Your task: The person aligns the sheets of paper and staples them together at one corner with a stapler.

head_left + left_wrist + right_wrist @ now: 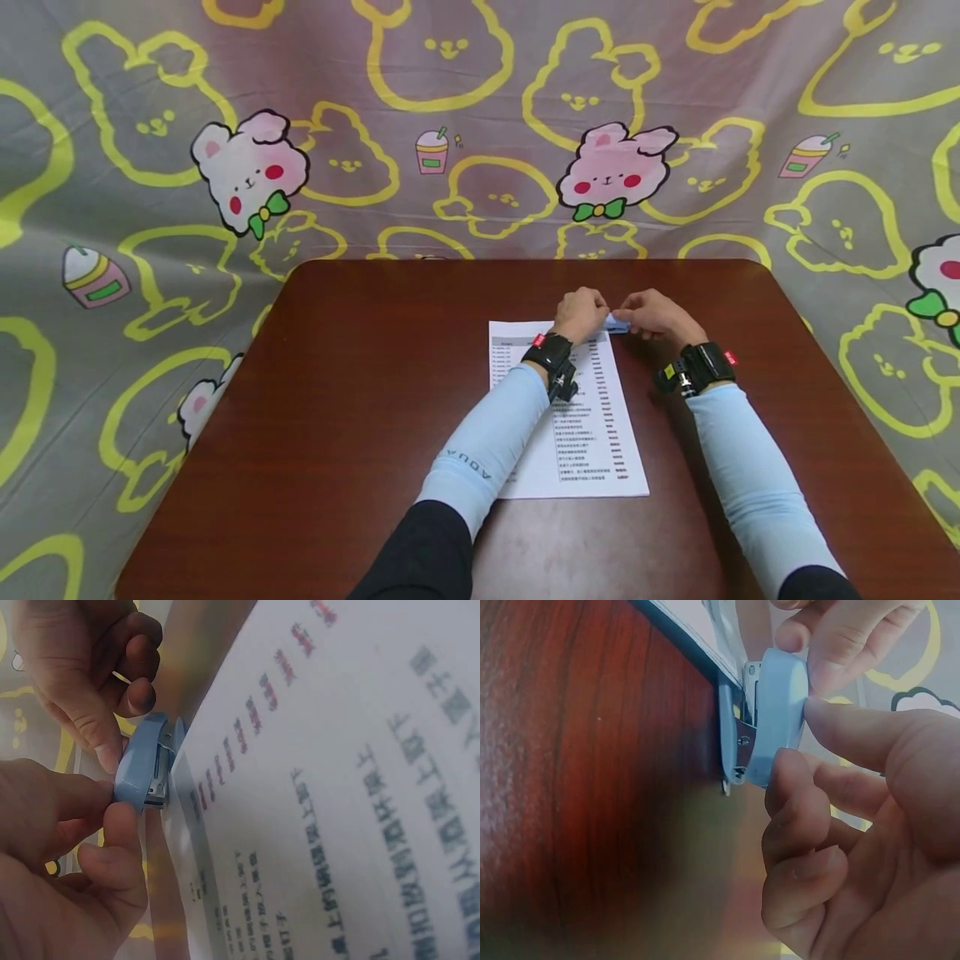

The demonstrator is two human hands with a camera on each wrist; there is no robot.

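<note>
A light blue stapler [618, 325] sits at the top right corner of a stack of printed sheets [592, 442]. In the right wrist view the sheets' edge lies between the base and the raised upper arm of the stapler [780, 712]. My left hand [580, 313] pinches the front end of the stapler [135, 772] with thumb and finger. From the other side my right hand [658, 315] holds the rear part, its thumb against the top and its other fingers curled. Both hands' fingertips come close together over the stapler.
The sheets lie on a dark brown wooden table [360, 400]. Behind the table hangs a grey curtain [480, 125] with yellow cartoon outlines. Black devices are strapped on both wrists, over light blue sleeves [487, 442].
</note>
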